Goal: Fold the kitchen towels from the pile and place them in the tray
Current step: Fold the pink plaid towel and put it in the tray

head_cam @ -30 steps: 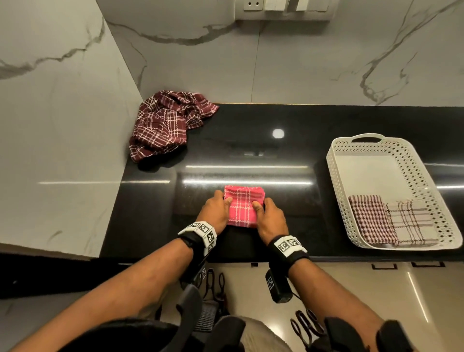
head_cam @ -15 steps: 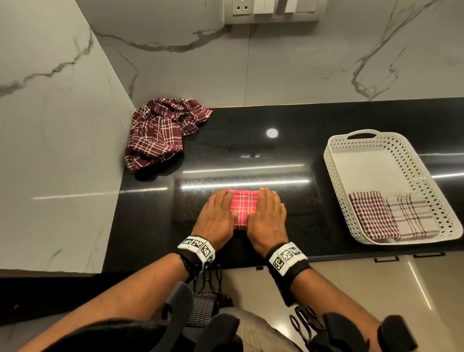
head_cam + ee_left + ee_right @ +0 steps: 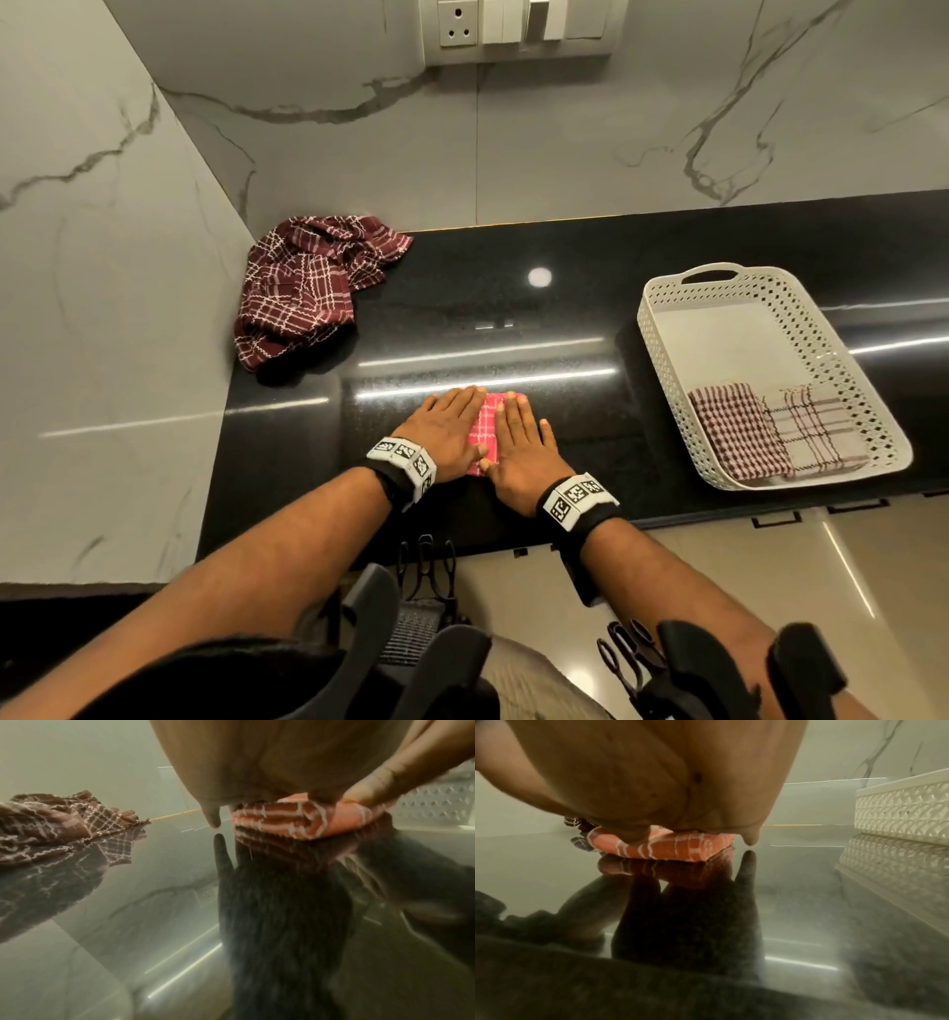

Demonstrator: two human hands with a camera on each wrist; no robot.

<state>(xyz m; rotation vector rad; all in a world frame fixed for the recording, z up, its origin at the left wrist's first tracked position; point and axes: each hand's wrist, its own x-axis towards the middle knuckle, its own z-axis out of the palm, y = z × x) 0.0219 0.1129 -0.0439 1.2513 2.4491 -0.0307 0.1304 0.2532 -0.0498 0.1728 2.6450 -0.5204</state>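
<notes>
A small folded pink checked towel (image 3: 486, 432) lies on the black counter near its front edge. My left hand (image 3: 448, 430) and right hand (image 3: 519, 443) lie flat on it side by side, fingers straight, pressing it down and covering most of it. The left wrist view shows the towel's folded edge (image 3: 308, 821) under my palm; in the right wrist view the same towel (image 3: 664, 846) is squeezed beneath my hand. A crumpled pile of maroon checked towels (image 3: 308, 288) sits at the back left corner. The white perforated tray (image 3: 662, 329) stands to the right.
Two folded towels lie in the tray's near end: a maroon checked one (image 3: 734, 431) and a cream plaid one (image 3: 814, 429). Marble walls close the counter at the back and left. A socket panel (image 3: 518, 28) is on the back wall.
My hands moved from gripping the towel's near edge to lying flat on top of it with fingers stretched forward. The camera view shifted slightly.
</notes>
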